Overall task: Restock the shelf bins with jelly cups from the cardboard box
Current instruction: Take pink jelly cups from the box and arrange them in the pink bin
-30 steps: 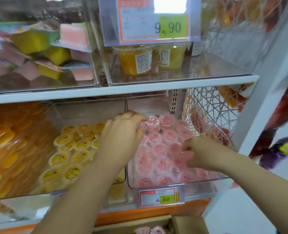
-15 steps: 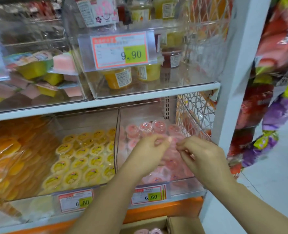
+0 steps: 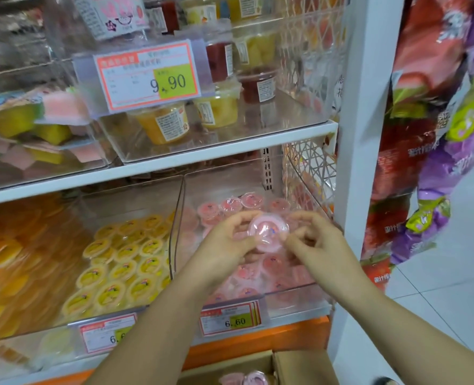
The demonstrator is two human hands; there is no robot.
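Jointly, left hand (image 3: 224,241) and right hand (image 3: 315,247) pinch a jelly cup (image 3: 267,232) above the clear bin (image 3: 178,218) on the white shelf (image 3: 299,311).

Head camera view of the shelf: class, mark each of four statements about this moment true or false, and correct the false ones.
1. The left hand and the right hand hold one pink jelly cup between them. True.
2. The bin to the left of the pink bin holds green cups. False: it holds yellow cups.
3. The price label under the pink bin reads 6.60. True.
4. The cardboard box below the shelf is empty. False: pink cups lie in it.
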